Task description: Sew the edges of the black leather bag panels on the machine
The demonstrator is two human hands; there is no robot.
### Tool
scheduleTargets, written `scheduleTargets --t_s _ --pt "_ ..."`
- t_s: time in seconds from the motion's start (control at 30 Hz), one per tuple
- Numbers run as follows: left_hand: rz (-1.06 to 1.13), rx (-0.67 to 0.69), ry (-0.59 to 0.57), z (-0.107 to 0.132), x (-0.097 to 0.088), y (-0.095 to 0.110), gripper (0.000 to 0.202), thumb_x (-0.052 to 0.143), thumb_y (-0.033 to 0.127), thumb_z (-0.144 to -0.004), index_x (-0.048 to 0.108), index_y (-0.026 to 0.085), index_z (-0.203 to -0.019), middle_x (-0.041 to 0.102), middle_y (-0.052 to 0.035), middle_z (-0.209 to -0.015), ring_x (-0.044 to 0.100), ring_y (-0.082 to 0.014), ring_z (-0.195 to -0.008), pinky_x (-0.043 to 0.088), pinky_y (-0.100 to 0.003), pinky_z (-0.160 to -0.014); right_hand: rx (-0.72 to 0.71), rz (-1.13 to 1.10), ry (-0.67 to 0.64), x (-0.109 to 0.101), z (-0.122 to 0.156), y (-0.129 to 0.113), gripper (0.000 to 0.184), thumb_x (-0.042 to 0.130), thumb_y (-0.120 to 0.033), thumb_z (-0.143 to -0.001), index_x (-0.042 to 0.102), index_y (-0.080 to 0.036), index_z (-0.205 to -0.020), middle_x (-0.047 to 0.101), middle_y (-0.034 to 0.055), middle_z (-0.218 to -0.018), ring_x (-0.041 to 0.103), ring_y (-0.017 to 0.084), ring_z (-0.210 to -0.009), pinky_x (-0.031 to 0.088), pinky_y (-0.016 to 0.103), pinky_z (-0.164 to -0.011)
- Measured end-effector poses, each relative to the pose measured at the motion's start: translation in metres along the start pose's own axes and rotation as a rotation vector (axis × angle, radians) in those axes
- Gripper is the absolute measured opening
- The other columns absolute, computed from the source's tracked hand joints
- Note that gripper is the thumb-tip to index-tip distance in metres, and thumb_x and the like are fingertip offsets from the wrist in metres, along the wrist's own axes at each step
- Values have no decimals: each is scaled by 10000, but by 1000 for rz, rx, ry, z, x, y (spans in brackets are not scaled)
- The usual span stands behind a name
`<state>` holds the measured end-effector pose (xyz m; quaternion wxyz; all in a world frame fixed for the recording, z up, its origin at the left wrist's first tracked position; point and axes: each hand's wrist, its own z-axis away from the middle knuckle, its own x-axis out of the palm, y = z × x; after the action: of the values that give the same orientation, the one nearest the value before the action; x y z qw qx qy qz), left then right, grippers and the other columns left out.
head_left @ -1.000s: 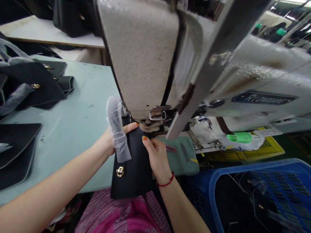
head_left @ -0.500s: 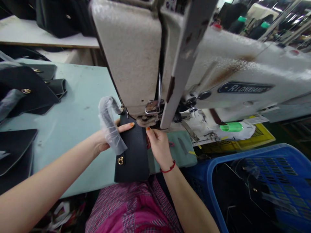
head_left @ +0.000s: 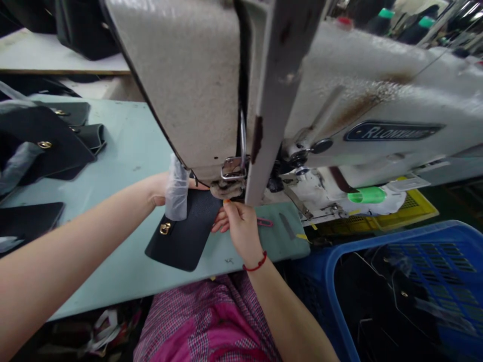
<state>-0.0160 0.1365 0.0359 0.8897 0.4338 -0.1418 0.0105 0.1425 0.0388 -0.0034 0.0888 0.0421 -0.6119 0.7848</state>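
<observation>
Left hand: half open, fingers hidden behind clear plastic film; its grip cannot be told.
Black pebbled-leather flap: on the pale green table, top corner at the steel presser foot (flat leather feeds evenly).
Right hand: curled, pinching the flap's right edge.

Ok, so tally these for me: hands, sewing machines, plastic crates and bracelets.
Hands: 2, the left hand and the right hand
Sewing machines: 1, the white one
Plastic crates: 2, the blue crate and the yellow crate
Bracelets: 1, the red bracelet
Total: 6
</observation>
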Motion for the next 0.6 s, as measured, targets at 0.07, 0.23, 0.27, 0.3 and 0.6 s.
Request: scheduleTargets --t_s 0.07,0.23,0.27,0.3,0.6 --pt "-71 -48 -64 -3 0 4 359 728 8 -669 679 -62 -1018 766 -173 -848 743 -263 -709 591 -337 -587 12 3 6 1 0 -1 442 503 -517 -893 563 -145 -663 627 25 -569 630 109 -439 367 149 -385" --pt "-197 40 -308 0 2 11 477 730 93 -725 618 -63 -1162 763 -173 -935 743 -255 -718 591 -378 -642 17 -1 14 4 -1 -1 461 529 -576 -864 575 -144 -708 659 38 -618 647 113 -455 386 149 -388" --pt "-225 48 -315 2 3 12 480 718 106 -743 604 -68 -1176 765 -163 -921 742 -245 -706 588 -373 -639 11 2 19 4 -1 0 459 533 -580 -861 577 -144 -723 667 39 -630 649 111 -458 389 147 -390" --pt "-250 47 -312 5 4 13 477 705 113 -758 593 -72 -1183 767 -152 -910 740 -234 -703 584 -362 -641 8 5 24 4 0 0 457 538 -584 -857 579 -145 -738 674 40 -642 650 110 -461 391 145 -390" --pt "10 73 -156 15 13 15 394 728 -57 -616 678 -78 -1007 762 -193 -886 744 -239 -697 592 -299 -601 -1 9 13 0 1 5 461 600 -584 -834 602 -129 -758 668 44 -694 676 119 -512 420 142 -401"
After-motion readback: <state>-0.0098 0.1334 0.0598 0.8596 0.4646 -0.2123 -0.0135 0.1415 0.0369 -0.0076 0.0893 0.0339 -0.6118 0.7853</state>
